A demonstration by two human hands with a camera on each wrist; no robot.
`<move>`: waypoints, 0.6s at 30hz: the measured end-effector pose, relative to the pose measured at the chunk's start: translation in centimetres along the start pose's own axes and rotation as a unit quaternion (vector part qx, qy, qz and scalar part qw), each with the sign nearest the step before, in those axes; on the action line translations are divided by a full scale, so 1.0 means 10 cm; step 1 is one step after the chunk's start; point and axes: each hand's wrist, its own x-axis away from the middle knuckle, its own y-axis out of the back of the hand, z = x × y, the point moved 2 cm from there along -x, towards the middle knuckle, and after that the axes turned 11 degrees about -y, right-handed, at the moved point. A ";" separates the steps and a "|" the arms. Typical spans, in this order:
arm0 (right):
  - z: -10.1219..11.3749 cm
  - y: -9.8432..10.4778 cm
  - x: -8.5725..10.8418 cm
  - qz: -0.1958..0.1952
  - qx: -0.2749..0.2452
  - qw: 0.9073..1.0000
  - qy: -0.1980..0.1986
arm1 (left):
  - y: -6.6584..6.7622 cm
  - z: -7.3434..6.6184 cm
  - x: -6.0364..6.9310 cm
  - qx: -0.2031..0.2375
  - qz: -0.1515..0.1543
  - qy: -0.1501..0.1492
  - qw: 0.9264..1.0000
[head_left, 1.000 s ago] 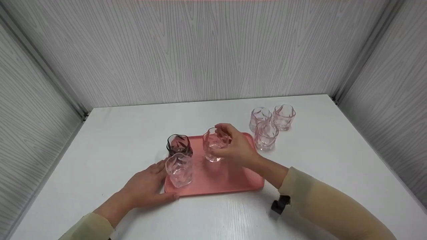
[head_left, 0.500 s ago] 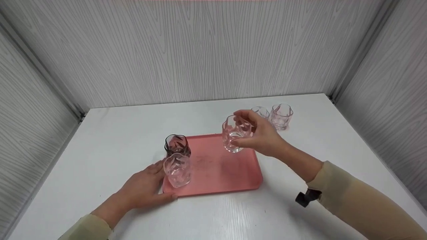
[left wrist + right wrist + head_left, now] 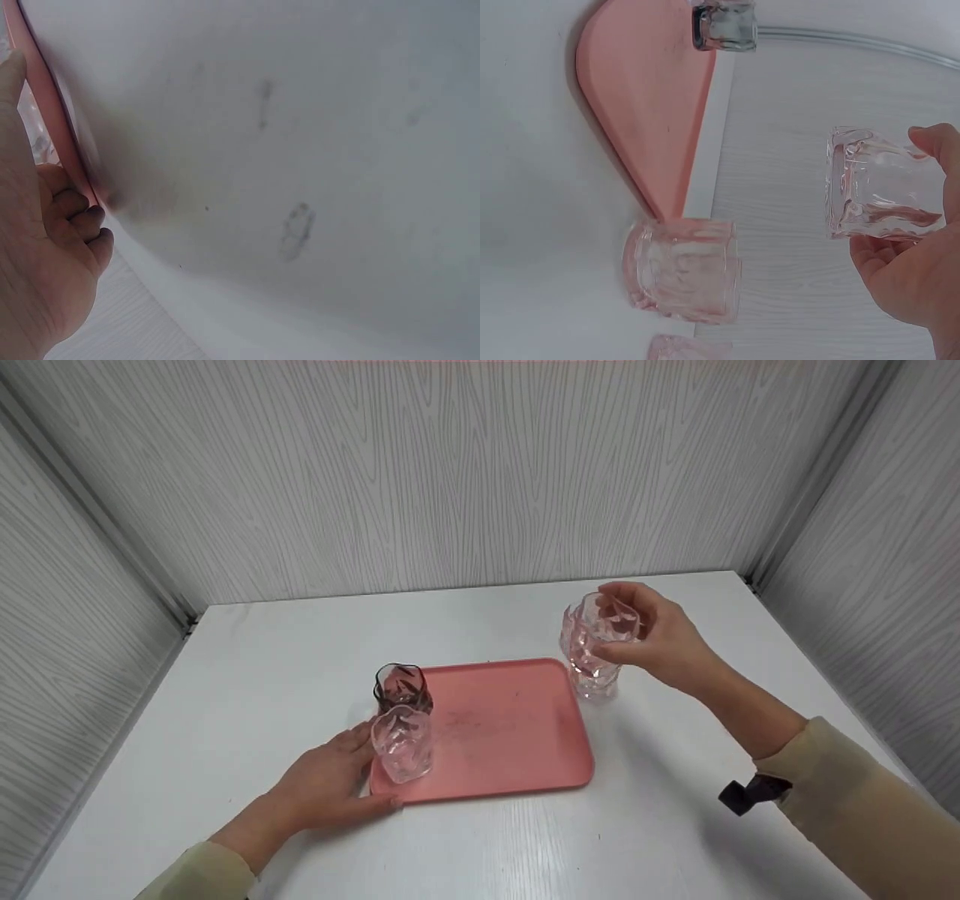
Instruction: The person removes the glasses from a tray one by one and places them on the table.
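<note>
Thumb (image 3: pixel 619 651) on the near side and curled fingers (image 3: pixel 628 591) on the far side, the right hand (image 3: pixel 667 637) pinches a clear glass (image 3: pixel 609 617), mouth up, lifted off the bench (image 3: pixel 480 847). The palm of this grip faces left, and a bare wrist (image 3: pixel 757 712) slants up to it from the lower right, out of a pale sleeve (image 3: pixel 855 795) with a black device (image 3: pixel 739 797) at the cuff. Below the grip in the head view, a standing glass (image 3: pixel 596 686) is on the bench just beside the tray, largely covered by the lifted one. A farther glass (image 3: pixel 570 639) shows as a sliver left of the grip; whether it touches its neighbour cannot be told. Left of the grip and nearer the person lies a pink tray (image 3: pixel 502 742). On its left side, well apart from the grip, a dark glass (image 3: pixel 403 690) stands toward the far corner, with a colourless glass (image 3: pixel 403 750) just nearer, overlapping it in view. Beside these, the left hand (image 3: pixel 330 776) lies low with its grip spread: fingers reach along the tray's left edge and the thumb along the near edge, the corner between them, while the forearm comes in from the lower left.
</note>
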 end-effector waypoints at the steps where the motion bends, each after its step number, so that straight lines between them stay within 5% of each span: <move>1: -0.02 0.04 0.01 -0.004 0.002 1.000 0.000 | 0.00 0.00 0.00 0.000 0.000 0.000 1.000; 18: -0.46 0.54 0.04 -0.041 0.010 0.999 -0.030 | -0.01 0.02 0.02 -0.002 0.007 0.009 1.000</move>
